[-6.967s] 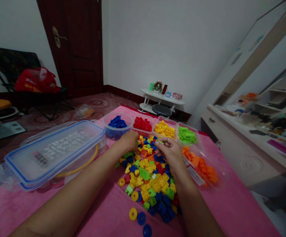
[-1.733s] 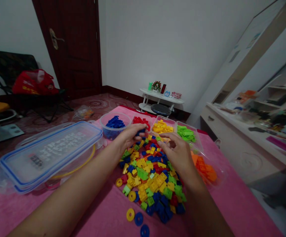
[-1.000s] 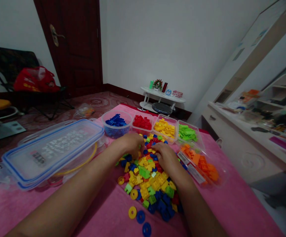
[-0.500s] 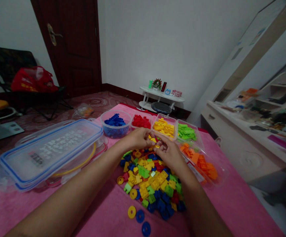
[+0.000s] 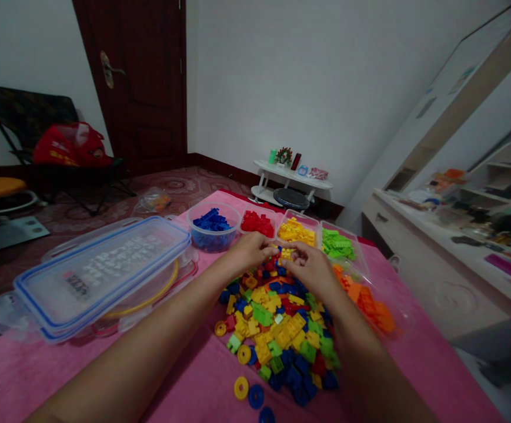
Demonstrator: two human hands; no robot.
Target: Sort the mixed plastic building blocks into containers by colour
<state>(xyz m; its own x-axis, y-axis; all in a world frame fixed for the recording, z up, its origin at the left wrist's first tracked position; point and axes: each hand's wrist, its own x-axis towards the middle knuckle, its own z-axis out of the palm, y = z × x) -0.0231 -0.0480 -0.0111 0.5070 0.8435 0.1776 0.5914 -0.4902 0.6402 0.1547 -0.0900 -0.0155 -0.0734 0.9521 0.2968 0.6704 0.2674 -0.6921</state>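
Note:
Both of my hands are over the far end of a mixed heap of toy building bricks (image 5: 281, 329). My left hand (image 5: 255, 249) has its fingers closed in a pinch; what they hold is hidden. My right hand (image 5: 312, 265) is closed, thumb and fingers around a small yellow brick (image 5: 286, 253) that shows between the two hands. Just beyond stand clear tubs of sorted bricks: blue bricks (image 5: 211, 221), red bricks (image 5: 257, 223), yellow bricks (image 5: 297, 231) and green bricks (image 5: 338, 244). Orange bricks (image 5: 372, 306) lie in a clear container right of my right forearm.
Stacked clear lids (image 5: 105, 273), the top one blue-edged, lie left on the pink cloth (image 5: 184, 376). Loose yellow wheels (image 5: 241, 388) and blue wheels (image 5: 256, 396) sit near me. Beyond are a low white shelf (image 5: 290, 172), a chair with a red bag (image 5: 72, 145), and a cluttered cabinet (image 5: 440, 258).
The whole view has shifted slightly, so things appear a little further right and lower. My hands stay close together over the heap, with the yellow brick now showing more plainly between them.

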